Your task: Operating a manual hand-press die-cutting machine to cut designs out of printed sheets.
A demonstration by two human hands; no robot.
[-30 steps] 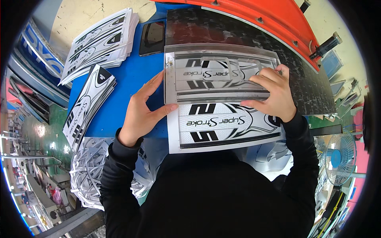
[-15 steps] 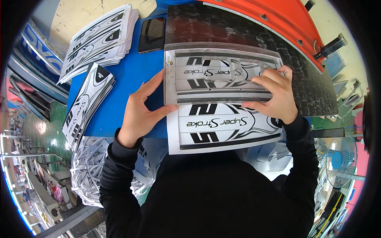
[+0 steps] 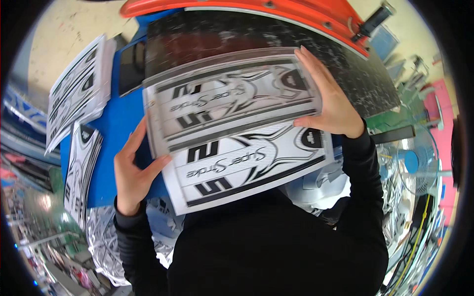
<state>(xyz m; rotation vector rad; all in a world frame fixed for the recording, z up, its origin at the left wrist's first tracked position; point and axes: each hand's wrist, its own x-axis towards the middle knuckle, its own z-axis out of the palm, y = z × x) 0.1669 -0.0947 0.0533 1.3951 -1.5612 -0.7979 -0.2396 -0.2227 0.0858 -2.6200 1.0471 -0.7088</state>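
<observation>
A clear plastic plate with a dark-lined border lies at a slant over a white printed sheet, whose black-and-grey pattern shows through it and below it. My left hand holds the plate's left side, its thumb at the near corner and its fingers along the edge. On the right, my right hand spans the plate's short end, fingers stretched to the far corner and thumb at the near one. The undersides of plate and sheet are hidden.
Behind the plate is a black marbled board with an orange-red machine part beyond. Stacks of printed sheets and narrower printed strips lie left on the blue surface, near a dark phone. Paper scraps heap below.
The plate and sheet have turned, their left ends now nearer me. My right hand has shifted from the plate's top to its right end. The whole view has also swung.
</observation>
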